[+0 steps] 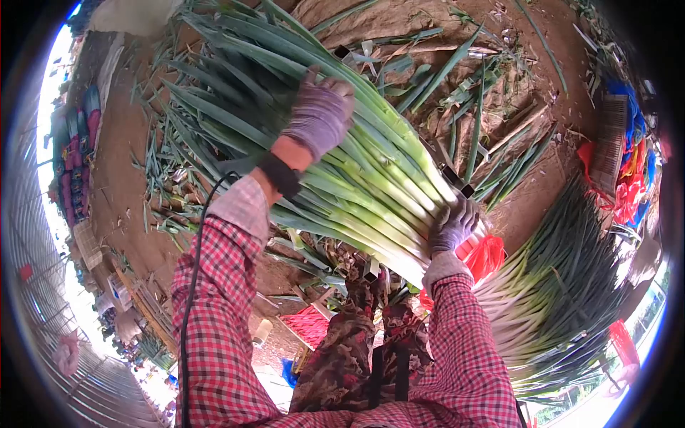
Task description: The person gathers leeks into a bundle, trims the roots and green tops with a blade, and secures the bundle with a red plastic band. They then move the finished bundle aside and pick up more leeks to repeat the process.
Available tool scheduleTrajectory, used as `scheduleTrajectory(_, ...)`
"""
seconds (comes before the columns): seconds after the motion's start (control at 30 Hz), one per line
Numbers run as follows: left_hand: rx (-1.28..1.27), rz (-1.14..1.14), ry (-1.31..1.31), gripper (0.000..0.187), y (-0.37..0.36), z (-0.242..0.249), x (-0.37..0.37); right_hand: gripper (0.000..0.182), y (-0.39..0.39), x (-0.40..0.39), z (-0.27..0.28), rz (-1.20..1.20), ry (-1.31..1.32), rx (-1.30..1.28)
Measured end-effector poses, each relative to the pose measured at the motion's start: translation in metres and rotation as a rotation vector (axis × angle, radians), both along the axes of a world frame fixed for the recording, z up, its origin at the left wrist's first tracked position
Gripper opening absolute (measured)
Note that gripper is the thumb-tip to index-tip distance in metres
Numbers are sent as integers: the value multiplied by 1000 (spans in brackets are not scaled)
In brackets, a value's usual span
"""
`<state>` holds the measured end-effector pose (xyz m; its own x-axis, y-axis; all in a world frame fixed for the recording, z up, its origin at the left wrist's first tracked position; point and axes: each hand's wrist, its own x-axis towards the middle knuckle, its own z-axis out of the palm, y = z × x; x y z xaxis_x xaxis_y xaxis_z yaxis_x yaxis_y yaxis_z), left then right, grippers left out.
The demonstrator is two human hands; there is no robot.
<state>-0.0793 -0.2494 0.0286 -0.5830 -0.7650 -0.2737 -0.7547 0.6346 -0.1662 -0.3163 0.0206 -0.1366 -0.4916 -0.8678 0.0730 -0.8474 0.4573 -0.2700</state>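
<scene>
A thick bundle of long green onions [378, 160] lies slantwise in front of me, dark leaves to the upper left and pale stalks to the lower right. My left hand [321, 114], in a purple-grey glove, is closed over the leaves, its fingers bent and partly hidden. Lower right, my gloved right hand [455, 225] grips the pale stalks near their ends. Red plastic [485, 258] shows against that end of the bundle, just beside my right hand. The root ends are largely covered by this hand and the plastic.
Another big heap of green onions [564, 285] lies to the right. Loose leaves [471, 107] and trimmings litter the brown ground cloth. Dark metal bar ends [457, 182] stick out by the bundle. A red woven seat [307, 326] stands near my legs; coloured bags [631, 185] lie far right.
</scene>
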Motion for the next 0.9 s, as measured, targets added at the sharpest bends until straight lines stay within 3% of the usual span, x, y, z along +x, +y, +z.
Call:
scheduleTrajectory(0.1, 0, 90, 57, 16, -24, 5, 16, 50, 3, 1, 1, -9, -13, 1)
scheduleTrajectory(0.17, -237, 132, 175, 13, -45, 4, 49, 51, -2, 1, 5, -13, -22, -2)
scheduleTrajectory(0.23, -314, 558, 205, 16, -66, 32, 88, 52, -1, -2, 4, -1, -4, -9)
scheduleTrajectory(0.27, -363, 342, 142, 22, -97, 6, 167, 53, -1, -1, 3, 0, 0, -16)
scheduleTrajectory(0.5, -302, 245, -158, 43, -81, 87, 185, 55, 1, -1, 4, -8, 6, 18)
scheduleTrajectory(0.57, -160, -78, 348, 45, -62, 79, 84, 55, 2, -2, 1, -4, 12, 15)
scheduleTrajectory(0.63, 104, -343, 524, 38, -43, 68, 6, 56, 3, -2, -1, 14, 19, 6)
scheduleTrajectory(0.7, -46, -405, 661, 37, -35, -20, -14, 56, 3, -1, -6, 27, 35, -13)
scheduleTrajectory(0.73, -55, -368, 546, 37, -34, -39, -9, 56, 3, -2, -7, 22, 34, -11)
scheduleTrajectory(0.8, -58, -286, 316, 38, -28, -58, -6, 56, 6, -2, -7, 18, 34, 24)
scheduleTrajectory(0.9, 149, -184, 231, 40, -31, -66, -8, 52, 4, -3, -3, 2, 5, 65)
